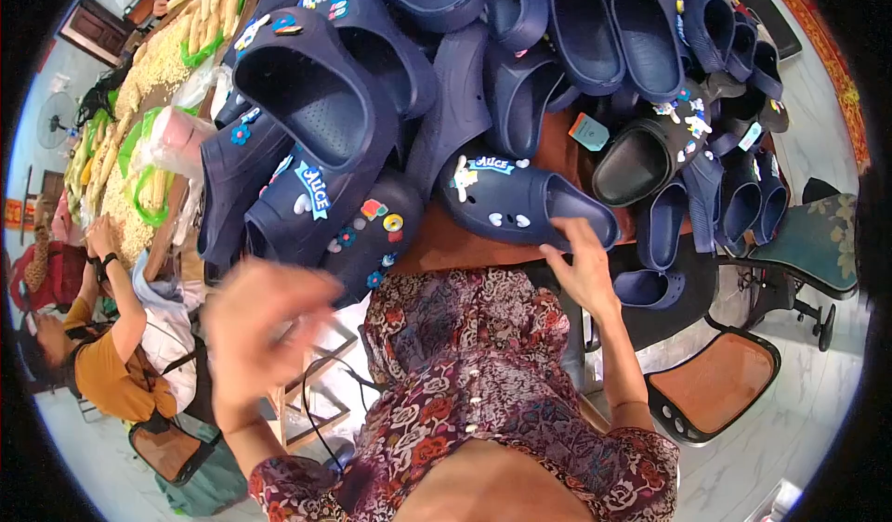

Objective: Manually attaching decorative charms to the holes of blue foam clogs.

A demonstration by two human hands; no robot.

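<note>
A navy clog (497, 208) lies on its side of the brown tabletop nearest me, toe to the left. Small charms sit on it: a white rabbit-like figure, a blue banner and pale hearts. My right hand (587, 269) is at its heel opening, thumb outside the near rim and fingers over it, closed on that edge. Left of my body, my left hand (265, 332) is raised and smeared by motion, so its fingers and anything in them cannot be made out. Closest to it is a navy clog with colourful charms (367, 234).
Navy clogs (316, 104) are heaped across the table, with a black clog (641, 155) at right. Corn cobs and loose kernels (172, 58) cover the left side, where another person (125, 345) sits. Chairs (720, 378) stand at right.
</note>
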